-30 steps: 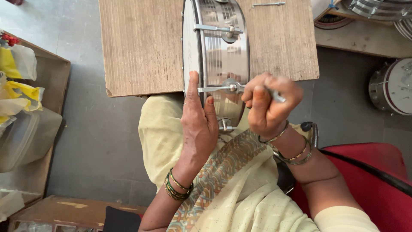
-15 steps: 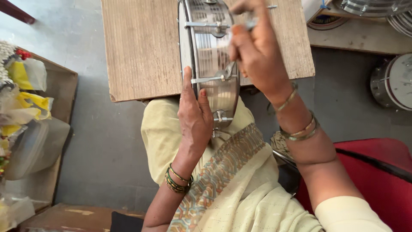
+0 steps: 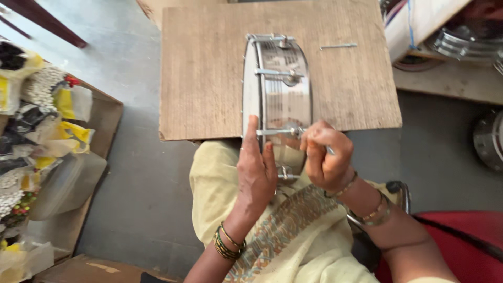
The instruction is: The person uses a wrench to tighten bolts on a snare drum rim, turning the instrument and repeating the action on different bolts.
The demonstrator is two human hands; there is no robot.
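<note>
A shiny metal drum [image 3: 280, 86] stands on its edge at the near side of a brown wooden board [image 3: 209, 78], with metal tension rods across its shell. My left hand [image 3: 255, 167] lies flat against the drum's white head on the near side, fingers pointing up. My right hand [image 3: 326, 157] is closed around a small metal tool at the nearest tension rod [image 3: 277, 132]. A loose metal rod [image 3: 338, 46] lies on the board to the right of the drum.
A cardboard box [image 3: 99, 157] on the left holds plastic bags of small parts [image 3: 36, 120]. More metal drum shells [image 3: 461, 39] sit at the upper right, another [image 3: 490, 141] at the right edge. A red seat [image 3: 471, 230] is at the lower right.
My right hand came back down from the drum's far rods to the nearest rod. The view shifted so more of the board and drum shows.
</note>
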